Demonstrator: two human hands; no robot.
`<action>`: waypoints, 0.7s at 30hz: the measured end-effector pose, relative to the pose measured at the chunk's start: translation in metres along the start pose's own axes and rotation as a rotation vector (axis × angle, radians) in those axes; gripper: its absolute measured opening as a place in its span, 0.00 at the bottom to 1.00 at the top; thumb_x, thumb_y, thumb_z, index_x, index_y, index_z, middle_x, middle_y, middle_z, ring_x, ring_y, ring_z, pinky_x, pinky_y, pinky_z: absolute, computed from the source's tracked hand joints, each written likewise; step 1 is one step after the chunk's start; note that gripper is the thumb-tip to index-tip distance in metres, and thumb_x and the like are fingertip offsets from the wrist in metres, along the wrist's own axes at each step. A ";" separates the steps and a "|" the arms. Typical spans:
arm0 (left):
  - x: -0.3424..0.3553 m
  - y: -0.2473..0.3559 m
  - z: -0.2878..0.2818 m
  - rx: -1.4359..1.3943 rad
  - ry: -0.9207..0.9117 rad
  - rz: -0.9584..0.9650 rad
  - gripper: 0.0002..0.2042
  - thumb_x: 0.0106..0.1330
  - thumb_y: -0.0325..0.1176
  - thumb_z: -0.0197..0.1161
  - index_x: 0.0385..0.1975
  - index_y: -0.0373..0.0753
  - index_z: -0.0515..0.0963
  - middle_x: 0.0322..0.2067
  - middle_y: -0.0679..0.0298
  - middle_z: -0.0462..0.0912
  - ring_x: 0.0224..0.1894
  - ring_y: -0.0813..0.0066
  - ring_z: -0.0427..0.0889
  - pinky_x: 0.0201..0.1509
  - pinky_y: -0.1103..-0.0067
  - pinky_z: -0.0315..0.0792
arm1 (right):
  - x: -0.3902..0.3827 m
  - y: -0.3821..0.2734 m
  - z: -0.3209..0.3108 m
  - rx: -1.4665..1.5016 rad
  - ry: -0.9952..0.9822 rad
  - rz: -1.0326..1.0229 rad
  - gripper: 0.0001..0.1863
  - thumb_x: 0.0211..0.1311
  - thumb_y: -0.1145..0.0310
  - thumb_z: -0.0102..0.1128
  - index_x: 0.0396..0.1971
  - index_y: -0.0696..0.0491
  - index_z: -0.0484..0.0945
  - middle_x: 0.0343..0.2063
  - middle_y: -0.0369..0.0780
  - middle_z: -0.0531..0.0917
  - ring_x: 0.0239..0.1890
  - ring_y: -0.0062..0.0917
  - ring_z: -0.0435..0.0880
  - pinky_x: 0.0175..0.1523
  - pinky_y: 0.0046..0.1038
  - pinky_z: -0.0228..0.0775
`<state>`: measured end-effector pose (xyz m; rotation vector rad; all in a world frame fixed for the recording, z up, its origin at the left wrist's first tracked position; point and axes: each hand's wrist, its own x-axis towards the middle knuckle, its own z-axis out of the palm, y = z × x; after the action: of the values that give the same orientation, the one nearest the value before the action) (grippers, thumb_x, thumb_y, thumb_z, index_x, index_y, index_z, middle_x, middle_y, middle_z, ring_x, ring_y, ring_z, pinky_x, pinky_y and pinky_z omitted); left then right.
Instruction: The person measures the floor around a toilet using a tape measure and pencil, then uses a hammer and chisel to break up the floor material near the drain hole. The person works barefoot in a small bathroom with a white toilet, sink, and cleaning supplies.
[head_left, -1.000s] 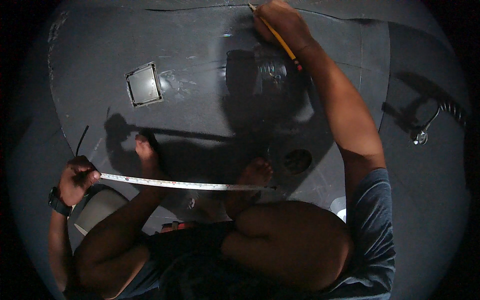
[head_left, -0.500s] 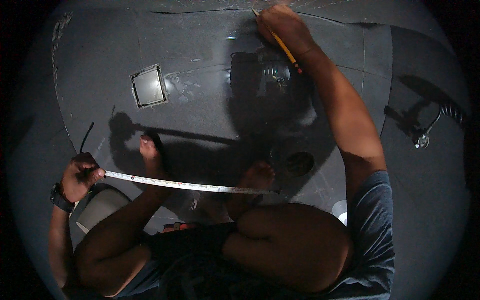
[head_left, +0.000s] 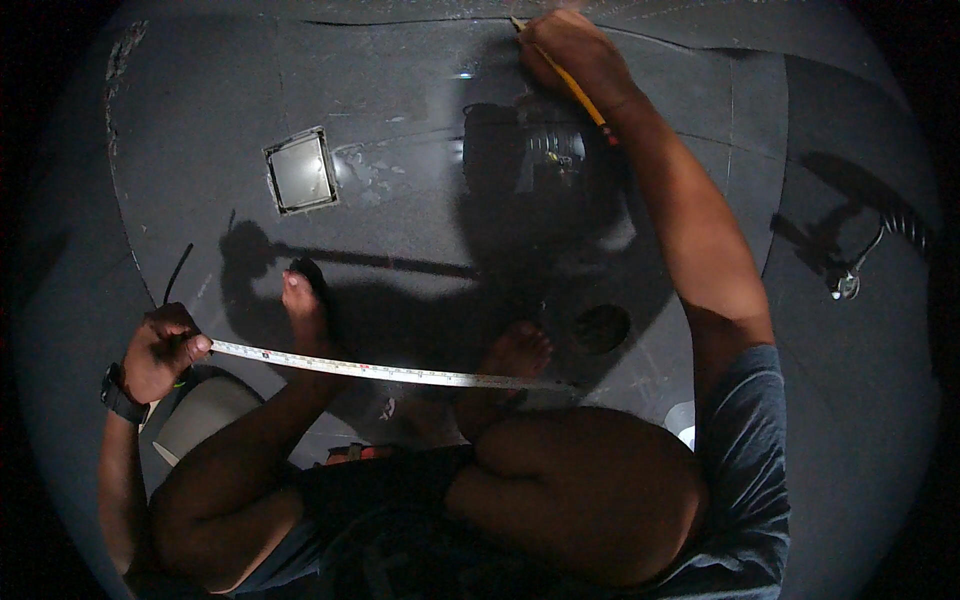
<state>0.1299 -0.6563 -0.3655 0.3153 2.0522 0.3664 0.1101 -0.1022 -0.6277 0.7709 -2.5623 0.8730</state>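
Note:
My left hand (head_left: 165, 350), with a dark watch on its wrist, is closed on a tape measure (head_left: 330, 366). The pale blade runs out to the right across my shins, bowing slightly, and its far end fades into shadow. Its case is mostly hidden by my fingers. At the far side, my right hand (head_left: 578, 60) grips a yellow pencil (head_left: 577, 92). The pencil slants, its sharpened tip pointing up and left close to a dark line along the far edge of the grey floor. Its eraser end lies near my wrist.
A square metal drain cover (head_left: 302, 171) is set in the floor left of centre. A round dark hole (head_left: 602, 329) lies right of my feet. A hose with a metal fitting (head_left: 846, 283) hangs at the right. A pale rounded object (head_left: 208, 415) sits beside my left leg.
My right hand and the pencil have shifted slightly to the right along the far edge. The left hand keeps its hold on the tape measure, almost unmoved.

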 end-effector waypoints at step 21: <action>0.006 0.006 -0.003 0.092 0.010 0.131 0.18 0.63 0.40 0.74 0.20 0.34 0.77 0.19 0.56 0.74 0.24 0.60 0.73 0.31 0.68 0.66 | -0.002 0.000 0.010 0.028 0.107 0.060 0.07 0.53 0.73 0.61 0.31 0.47 0.74 0.29 0.37 0.76 0.38 0.37 0.78 0.45 0.36 0.72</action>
<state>0.1249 -0.6492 -0.3670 0.5061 2.0674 0.3544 0.1103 -0.1077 -0.6367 0.6405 -2.4952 0.9445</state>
